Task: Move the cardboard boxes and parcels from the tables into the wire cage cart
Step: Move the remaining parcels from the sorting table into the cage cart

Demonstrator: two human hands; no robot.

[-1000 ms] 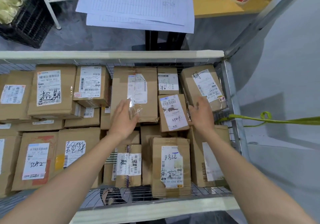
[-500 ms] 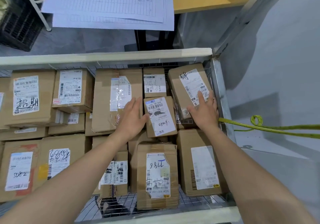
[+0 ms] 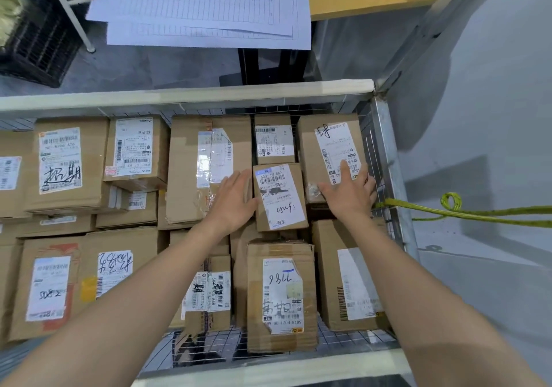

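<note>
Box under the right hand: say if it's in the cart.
In. The box sits inside the wire cart, close beside its right wall.

The middle box [image 3: 279, 197] label reads "530- 05 069"; the left box [image 3: 64, 162] label bears handwritten "超期".

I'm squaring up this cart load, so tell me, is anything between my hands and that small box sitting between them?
Nothing visible. The left hand lies open against the left edge of the small box. The right hand rests open on the corner box beside it, with only a narrow dark gap before the small box.
</note>
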